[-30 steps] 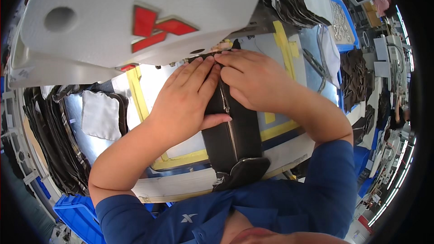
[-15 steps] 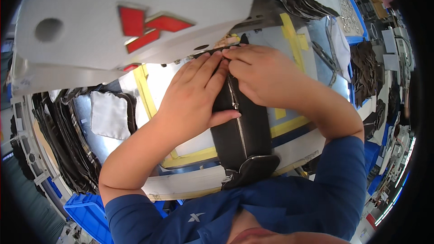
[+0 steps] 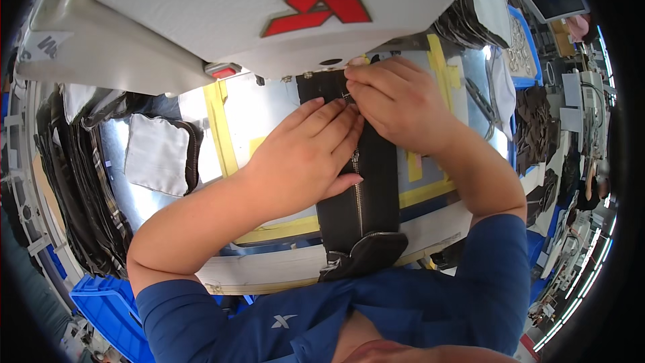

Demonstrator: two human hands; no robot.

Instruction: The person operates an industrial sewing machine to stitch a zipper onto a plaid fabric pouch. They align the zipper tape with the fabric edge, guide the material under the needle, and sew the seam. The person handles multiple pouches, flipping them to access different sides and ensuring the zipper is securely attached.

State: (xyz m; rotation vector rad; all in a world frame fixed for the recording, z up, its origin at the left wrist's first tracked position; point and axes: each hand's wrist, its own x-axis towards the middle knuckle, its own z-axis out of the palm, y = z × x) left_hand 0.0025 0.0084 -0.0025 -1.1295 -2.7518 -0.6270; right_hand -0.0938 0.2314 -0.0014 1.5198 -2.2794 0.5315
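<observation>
A long black fabric piece [image 3: 378, 195] with a metal zipper [image 3: 359, 208] down its middle runs from below the machine head towards my body. My left hand [image 3: 306, 151] lies flat on it, fingers stretched across the zipper's far part and thumb resting beside the teeth. The zipper's slider [image 3: 355, 156] shows just above that thumb. My right hand [image 3: 403, 101] is closed in a pinch at the fabric's far right edge, close under the machine head; what sits between its fingertips is hidden. The near end of the fabric folds over at the table's front edge, with another curved zipper.
A large white sewing machine head [image 3: 222, 33] with red marks overhangs the far side. Yellow tape [image 3: 216, 128] frames the work surface. Stacked dark fabric pieces [image 3: 77, 181] and a white-lined zipped piece [image 3: 158, 154] lie left. Scissors [image 3: 482, 101] and a blue tray [image 3: 534, 70] of metal parts lie right.
My view has shifted, so the machine head appears further right. My left hand has drawn slightly nearer and apart from the right hand, baring more of the fabric's far end.
</observation>
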